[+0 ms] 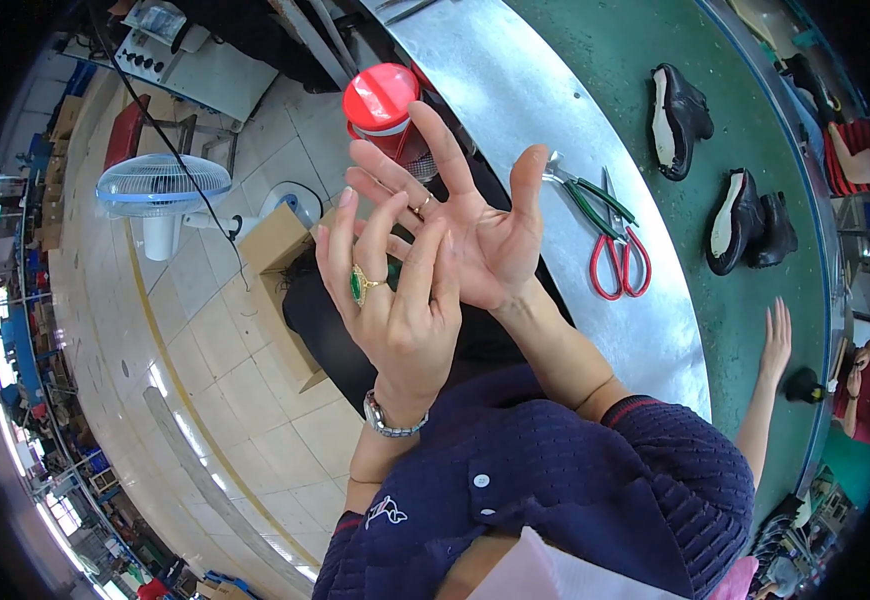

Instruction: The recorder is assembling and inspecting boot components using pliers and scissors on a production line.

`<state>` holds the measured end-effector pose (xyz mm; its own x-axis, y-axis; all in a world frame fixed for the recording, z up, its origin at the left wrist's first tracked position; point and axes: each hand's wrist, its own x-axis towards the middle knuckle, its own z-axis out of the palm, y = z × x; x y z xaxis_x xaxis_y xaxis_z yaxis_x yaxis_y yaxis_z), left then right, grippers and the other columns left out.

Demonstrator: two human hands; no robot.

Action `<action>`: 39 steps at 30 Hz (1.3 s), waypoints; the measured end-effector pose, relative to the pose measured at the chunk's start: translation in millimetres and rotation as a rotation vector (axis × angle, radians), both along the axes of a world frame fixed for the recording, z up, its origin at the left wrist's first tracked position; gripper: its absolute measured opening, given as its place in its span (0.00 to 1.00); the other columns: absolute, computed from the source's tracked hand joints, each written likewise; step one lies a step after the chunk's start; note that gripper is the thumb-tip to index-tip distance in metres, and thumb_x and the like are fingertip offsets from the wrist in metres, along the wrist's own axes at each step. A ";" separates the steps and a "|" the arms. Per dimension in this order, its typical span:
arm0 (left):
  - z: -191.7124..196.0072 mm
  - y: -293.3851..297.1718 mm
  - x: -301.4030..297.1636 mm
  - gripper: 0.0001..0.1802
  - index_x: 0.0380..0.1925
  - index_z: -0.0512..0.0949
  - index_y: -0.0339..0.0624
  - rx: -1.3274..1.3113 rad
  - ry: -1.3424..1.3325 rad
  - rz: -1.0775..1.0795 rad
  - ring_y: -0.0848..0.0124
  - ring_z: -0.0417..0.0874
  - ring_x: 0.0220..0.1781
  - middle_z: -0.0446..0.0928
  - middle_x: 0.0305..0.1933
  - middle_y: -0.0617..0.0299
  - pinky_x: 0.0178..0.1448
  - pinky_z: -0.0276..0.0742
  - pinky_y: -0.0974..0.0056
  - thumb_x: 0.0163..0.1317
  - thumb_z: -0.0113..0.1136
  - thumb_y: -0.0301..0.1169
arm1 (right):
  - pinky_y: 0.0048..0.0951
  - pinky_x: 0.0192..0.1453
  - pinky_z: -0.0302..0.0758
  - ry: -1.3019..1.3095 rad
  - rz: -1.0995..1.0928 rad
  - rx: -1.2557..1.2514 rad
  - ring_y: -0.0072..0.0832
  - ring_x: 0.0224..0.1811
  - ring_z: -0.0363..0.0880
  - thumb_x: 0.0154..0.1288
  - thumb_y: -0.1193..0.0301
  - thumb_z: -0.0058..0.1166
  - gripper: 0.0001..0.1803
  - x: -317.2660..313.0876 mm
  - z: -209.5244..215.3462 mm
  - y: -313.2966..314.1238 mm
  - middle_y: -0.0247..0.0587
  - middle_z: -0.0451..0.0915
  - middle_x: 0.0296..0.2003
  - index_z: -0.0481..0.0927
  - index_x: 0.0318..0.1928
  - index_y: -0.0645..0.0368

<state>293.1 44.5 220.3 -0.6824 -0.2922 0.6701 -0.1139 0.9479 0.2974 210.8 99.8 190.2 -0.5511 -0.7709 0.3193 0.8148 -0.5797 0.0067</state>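
Hands raised over my lap, clear of bench edge: my left hand [395,300], back up, green-stone ring [358,285] on finger, fingers loosely spread, touching open palm of my right hand [480,235]. Neither grips anything. Scissors [610,235] idle at bench near edge.

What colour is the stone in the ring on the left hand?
Green, set in gold, on the left hand; the head view shows the ring clearly.

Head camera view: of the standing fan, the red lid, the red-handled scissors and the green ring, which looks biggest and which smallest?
Largest to smallest, as they appear:
1. Standing fan
2. Red-handled scissors and red lid: too close in apparent size to rank
3. Green ring on the left hand, clearly smallest

The fan stands farther off, so its true size is larger.
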 end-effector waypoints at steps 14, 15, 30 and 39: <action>-4.8 3.4 -1.1 0.09 0.35 0.84 0.43 0.223 -0.004 -0.102 0.51 0.68 0.68 0.76 0.55 0.55 0.66 0.66 0.49 0.53 0.70 0.28 | 0.49 0.79 0.41 -0.013 0.013 0.001 0.46 0.78 0.38 0.58 0.23 0.20 0.52 2.5 1.1 1.7 0.55 0.38 0.75 0.35 0.76 0.34; -4.1 4.4 -1.8 0.09 0.36 0.84 0.42 0.226 -0.001 -0.090 0.52 0.66 0.69 0.75 0.58 0.56 0.68 0.64 0.50 0.53 0.70 0.27 | 0.49 0.79 0.42 -0.016 0.020 0.005 0.47 0.78 0.37 0.58 0.23 0.20 0.52 2.0 1.6 2.4 0.55 0.37 0.76 0.35 0.76 0.34; -12.9 2.9 -1.6 0.09 0.36 0.84 0.44 0.130 0.042 -0.100 0.48 0.63 0.71 0.72 0.63 0.56 0.70 0.62 0.49 0.53 0.70 0.26 | 0.49 0.79 0.41 -0.033 0.030 -0.028 0.47 0.78 0.36 0.59 0.23 0.23 0.51 0.8 0.3 0.4 0.55 0.36 0.76 0.35 0.76 0.34; -12.3 -0.7 -4.2 0.10 0.35 0.85 0.46 0.150 0.051 -0.115 0.48 0.62 0.72 0.72 0.64 0.57 0.70 0.62 0.49 0.51 0.71 0.27 | 0.48 0.78 0.45 -0.040 0.043 -0.027 0.46 0.78 0.39 0.59 0.23 0.20 0.51 -0.4 2.4 2.6 0.54 0.35 0.76 0.34 0.76 0.34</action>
